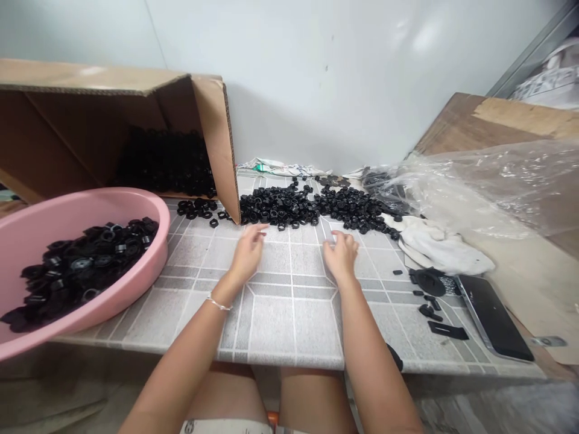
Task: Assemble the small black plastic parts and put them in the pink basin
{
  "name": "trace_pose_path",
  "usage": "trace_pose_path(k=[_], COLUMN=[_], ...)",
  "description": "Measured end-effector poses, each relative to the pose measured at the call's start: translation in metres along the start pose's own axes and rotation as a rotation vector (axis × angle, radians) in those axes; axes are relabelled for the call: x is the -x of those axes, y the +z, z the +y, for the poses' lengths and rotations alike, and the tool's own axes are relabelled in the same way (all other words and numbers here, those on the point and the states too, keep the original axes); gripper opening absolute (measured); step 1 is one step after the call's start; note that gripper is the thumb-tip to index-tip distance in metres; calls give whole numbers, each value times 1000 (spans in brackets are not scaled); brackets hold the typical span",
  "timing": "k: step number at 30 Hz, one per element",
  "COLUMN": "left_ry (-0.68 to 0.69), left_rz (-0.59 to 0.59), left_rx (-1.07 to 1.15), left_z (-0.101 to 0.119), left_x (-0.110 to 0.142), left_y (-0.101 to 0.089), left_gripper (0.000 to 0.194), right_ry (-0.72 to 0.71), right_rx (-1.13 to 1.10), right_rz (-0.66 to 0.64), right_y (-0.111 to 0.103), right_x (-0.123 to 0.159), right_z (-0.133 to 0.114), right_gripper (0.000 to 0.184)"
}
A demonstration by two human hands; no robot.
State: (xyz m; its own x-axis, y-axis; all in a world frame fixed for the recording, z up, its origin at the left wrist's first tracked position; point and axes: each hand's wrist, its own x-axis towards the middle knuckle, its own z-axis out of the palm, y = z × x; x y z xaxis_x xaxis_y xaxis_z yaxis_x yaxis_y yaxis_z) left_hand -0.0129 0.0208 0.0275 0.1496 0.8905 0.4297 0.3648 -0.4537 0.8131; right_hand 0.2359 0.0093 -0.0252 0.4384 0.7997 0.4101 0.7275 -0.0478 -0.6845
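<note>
1. Tablecloth (294, 328) lay flat beneath my wrists, good, I judged, for low, steady reaching.
2. My left hand (248, 252) and right hand (342, 254) were apart, fingers half-curled, nothing visibly held.
3. Black rings (280, 206) lay heaped just beyond; small and loose, they seemed to want gentle fingers, kept off the box flap (212, 135).

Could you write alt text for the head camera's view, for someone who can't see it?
A person's left hand and right hand are near heaps of small black rings on a checked tablecloth. At left, a pink tub of black parts stands before an open cardboard box holding more; at right lie a white cloth and a phone.
</note>
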Motion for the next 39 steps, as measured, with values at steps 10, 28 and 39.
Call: trace_pose_path(k=[10,28,39], left_ry=[288,91,155], left_rz=[-413,-343,-412], left_rx=[-415,-885,-1059], left_z=[-3,-18,9], left_x=[19,-19,-9], left_y=[22,50,56], left_gripper=[34,44,26], right_ry=[48,-368,-208], right_rx=[130,-267,-480], right_rz=[-87,-195,-229], right_y=[2,24,16], right_x=[-14,11,1], right_z=[22,-38,-33], right_gripper=[32,39,22])
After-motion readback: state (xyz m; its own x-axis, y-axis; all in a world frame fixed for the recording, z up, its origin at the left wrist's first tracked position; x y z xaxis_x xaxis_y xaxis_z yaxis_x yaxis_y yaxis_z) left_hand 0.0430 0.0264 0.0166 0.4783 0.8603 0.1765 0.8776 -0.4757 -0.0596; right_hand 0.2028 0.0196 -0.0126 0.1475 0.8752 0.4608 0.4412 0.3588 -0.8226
